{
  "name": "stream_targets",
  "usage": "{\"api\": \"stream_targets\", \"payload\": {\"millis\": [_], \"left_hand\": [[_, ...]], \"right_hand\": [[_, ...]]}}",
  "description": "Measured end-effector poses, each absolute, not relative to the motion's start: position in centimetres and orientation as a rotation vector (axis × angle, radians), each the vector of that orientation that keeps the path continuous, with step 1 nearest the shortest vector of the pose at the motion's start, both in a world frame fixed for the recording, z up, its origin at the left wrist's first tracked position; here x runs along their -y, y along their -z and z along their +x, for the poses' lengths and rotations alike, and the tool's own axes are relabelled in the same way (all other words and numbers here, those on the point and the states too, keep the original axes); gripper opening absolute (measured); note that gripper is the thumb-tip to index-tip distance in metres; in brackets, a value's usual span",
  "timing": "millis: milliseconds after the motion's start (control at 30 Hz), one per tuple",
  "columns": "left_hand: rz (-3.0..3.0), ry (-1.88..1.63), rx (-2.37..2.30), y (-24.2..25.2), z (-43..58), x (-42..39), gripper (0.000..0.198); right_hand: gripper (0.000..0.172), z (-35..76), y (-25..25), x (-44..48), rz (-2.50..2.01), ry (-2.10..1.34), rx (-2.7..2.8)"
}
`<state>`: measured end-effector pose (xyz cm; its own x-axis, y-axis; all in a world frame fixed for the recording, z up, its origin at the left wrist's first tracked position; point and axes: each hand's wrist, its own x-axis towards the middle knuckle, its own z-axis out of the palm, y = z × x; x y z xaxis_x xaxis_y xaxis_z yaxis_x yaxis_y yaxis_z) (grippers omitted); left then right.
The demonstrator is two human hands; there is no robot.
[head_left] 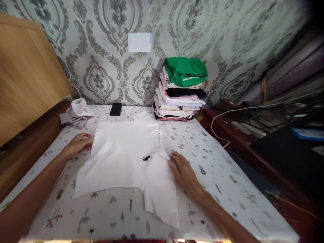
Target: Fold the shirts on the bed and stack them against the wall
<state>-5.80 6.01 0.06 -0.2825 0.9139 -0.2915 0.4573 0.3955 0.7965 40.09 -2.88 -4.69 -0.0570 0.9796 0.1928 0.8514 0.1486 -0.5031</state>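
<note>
Two sides of white shirt (126, 152) touched: left hand (78, 143), right hand (183, 170), fingers outstretched flat.

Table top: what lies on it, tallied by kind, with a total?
White shirt: 1
Crumpled cloth: 1
Black phone: 1
Stack of folded clothes: 1
Total: 4

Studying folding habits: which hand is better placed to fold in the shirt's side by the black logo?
Probably the right hand: its fingertips touch that edge of the flat white fabric shirt; the left hand lies at the opposite edge.
</note>
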Motion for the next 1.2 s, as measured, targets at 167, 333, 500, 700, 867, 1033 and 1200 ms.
{"api": "stream_targets", "payload": {"millis": [167, 333, 500, 700, 867, 1033, 1200], "left_hand": [[1.236, -0.737, -1.853, -0.1, -4.7, -1.5, 0.054], [1.199, -0.816, -1.873, -0.3, -3.8, 0.5, 0.045], [1.268, -0.833, -1.827, -0.1, -4.4, 1.6, 0.039], [1.668, -0.567, -1.990, 0.0, -5.0, 1.9, 0.021], [2.192, -0.275, -2.135, -1.3, -1.4, 1.2, 0.033], [2.383, -0.322, -1.618, -0.1, 7.4, -2.9, 0.059], [2.245, -0.105, -1.807, 2.5, 7.2, -6.4, 0.074]], "right_hand": [[0.028, 38.3, 4.2, 10.6, -1.685, -0.533, 1.807], [0.036, 36.7, 1.8, 12.4, -1.598, -0.896, 1.487], [0.050, 36.3, 0.2, 13.9, -1.584, -1.224, 1.176], [0.033, 38.3, 1.1, 14.9, -1.750, -1.381, 1.406], [0.030, 39.1, -1.5, 11.4, -1.780, -0.762, 1.710], [0.030, 32.2, -2.7, 1.0, -1.371, -0.488, 2.117], [0.049, 27.0, 1.2, -8.4, -1.529, -0.261, 2.443]]}}
